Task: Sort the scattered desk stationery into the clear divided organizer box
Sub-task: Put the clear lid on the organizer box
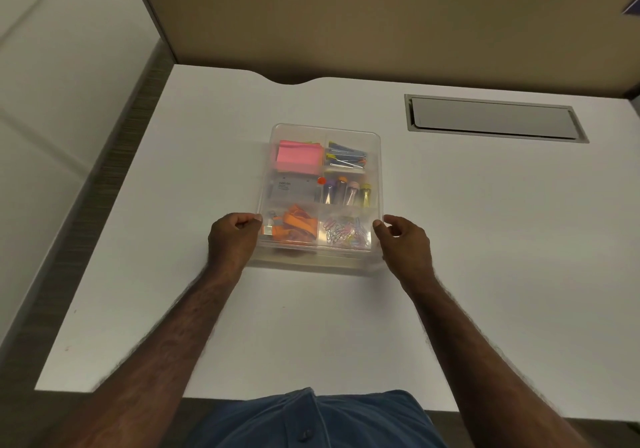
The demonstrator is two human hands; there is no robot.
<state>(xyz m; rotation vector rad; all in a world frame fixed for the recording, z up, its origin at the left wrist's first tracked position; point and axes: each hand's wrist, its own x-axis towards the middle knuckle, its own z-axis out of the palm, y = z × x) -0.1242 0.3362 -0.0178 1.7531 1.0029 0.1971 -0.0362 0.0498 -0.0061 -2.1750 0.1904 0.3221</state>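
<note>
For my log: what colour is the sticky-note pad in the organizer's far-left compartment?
Pink, on the sticky-note pad; shown in the head view.

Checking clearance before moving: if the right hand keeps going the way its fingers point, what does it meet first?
The right hand points left, so it would meet the organizer box at its right wall, beside the paper clips. It looks nearly touching already.

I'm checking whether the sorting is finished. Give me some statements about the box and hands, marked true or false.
1. The pink sticky-note pad lies in the clear divided organizer box, far left compartment. True.
2. The coloured paper clips lie loose on the white desk. False: they sit in the near right compartment.
3. The left hand is at the box's left side. True.
4. The right hand holds a marker. False: it holds no marker.
</note>
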